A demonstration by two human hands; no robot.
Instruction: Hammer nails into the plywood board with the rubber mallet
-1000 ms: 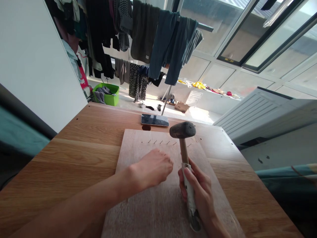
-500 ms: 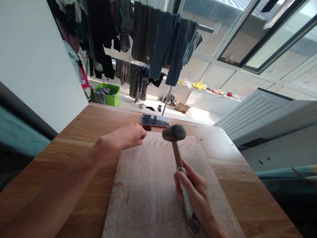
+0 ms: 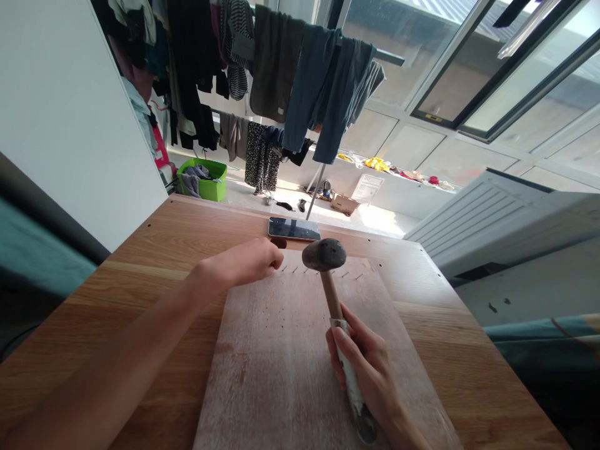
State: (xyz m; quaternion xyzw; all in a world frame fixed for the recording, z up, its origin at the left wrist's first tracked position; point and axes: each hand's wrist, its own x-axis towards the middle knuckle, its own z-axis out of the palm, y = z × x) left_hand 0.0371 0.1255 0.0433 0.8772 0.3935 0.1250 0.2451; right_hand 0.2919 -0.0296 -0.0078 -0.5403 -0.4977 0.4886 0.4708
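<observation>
My right hand (image 3: pixel 363 353) is wrapped round the handle of a rubber mallet (image 3: pixel 324 254). The mallet's dark head is raised over the far part of a worn wooden board (image 3: pixel 281 362). Several thin nails (image 3: pixel 345 275) stand in a row along the board's far end, slightly tilted. At the left end of that row, my left hand (image 3: pixel 257 259) is closed with its fingertips pinched low over the board. What those fingertips hold, if anything, is hidden. Small dark holes or marks dot the board's middle.
Beneath the board is a wooden table (image 3: pixel 154 269). A phone (image 3: pixel 294 229) lies near its far edge, with a dark oval object (image 3: pixel 279 243) just in front. Beyond hang clothes (image 3: pixel 323 94) above a green basket (image 3: pixel 204 179). A white panel (image 3: pixel 70 112) rises at left.
My left hand has shifted a little to the right along the nail row. The mallet head has moved slightly left and down, together with my right hand.
</observation>
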